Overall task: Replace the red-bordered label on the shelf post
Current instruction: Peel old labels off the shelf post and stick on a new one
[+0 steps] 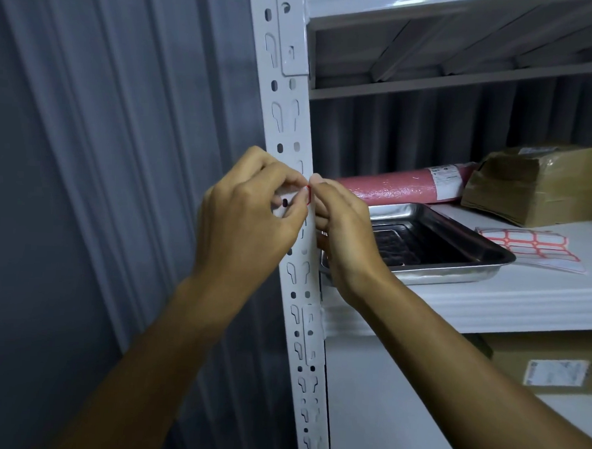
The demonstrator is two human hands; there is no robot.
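Both hands are up at the white slotted shelf post (297,265), basically fingertip to fingertip. The left hand (245,218) sits on the outer side of the post with thumb and forefinger pinched together, and the right hand (344,233) comes in from the shelf side, its fingertips pressed right against the left ones. Between them there's one small red-bordered label (308,193), gripped at the post's front edge; only a sliver of red edge shows, so I can't tell if it's stuck down or peeled free. Moving out from there: one shiny metal tray (457,263) sits on the white shelf (489,303) just behind the right hand, and its dark inside looks ribbed. Right of the tray lies one sheet of red-bordered labels (531,248), flat on the shelf, near the tray's corner. Behind the tray there's one pink roll (399,188) with a white sticker on it, lying on its side, and beside that one brown taped parcel (543,182). One more cardboard box (554,368) sits on the level below. Another shelf level runs above. Left of the post and behind the shelves it's all grey corrugated wall (103,145), and the light is pretty dim.
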